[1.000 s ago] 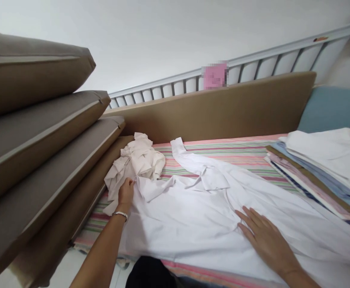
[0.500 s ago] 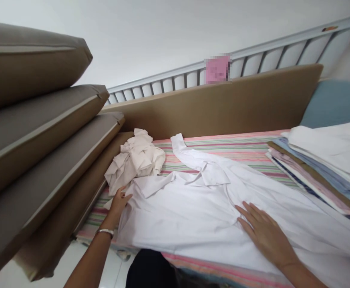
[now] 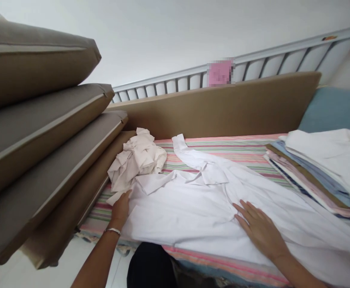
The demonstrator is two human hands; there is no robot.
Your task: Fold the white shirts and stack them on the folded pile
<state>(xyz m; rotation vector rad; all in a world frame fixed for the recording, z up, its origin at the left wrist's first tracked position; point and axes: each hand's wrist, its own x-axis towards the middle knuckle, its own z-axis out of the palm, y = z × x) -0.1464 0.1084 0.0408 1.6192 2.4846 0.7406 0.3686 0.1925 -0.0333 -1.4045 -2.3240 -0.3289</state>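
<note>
Along the near edge of the striped sheet (image 3: pixel 229 143), in the head view, lies the white shirt (image 3: pixel 187 212), spread out and lightly creased, one narrow end reaching toward the sheet's back edge. The left hand (image 3: pixel 121 209) has come down from the shirt's upper left corner, where it was pinching the fabric a second ago, and now sits at the garment's left side, closer to the near edge. The right hand (image 3: pixel 260 232) has stayed put, open and flat on the cloth. To my eye, the work has shifted from that corner to the shirt's side, with the right hand steadying it.

The left fingertips are obscured, so whether they grip or merely touch the fabric I cannot tell. The crumpled beige cloth (image 3: pixel 140 156), near the sheet's left end, hides its own shape in folds. The right picture border crops the folded stack (image 3: pixel 325 160), and the shirt runs out there too. A pink item (image 3: pixel 220 73) above the brown panel (image 3: pixel 223 114) is pixelated beyond recognition.
</note>
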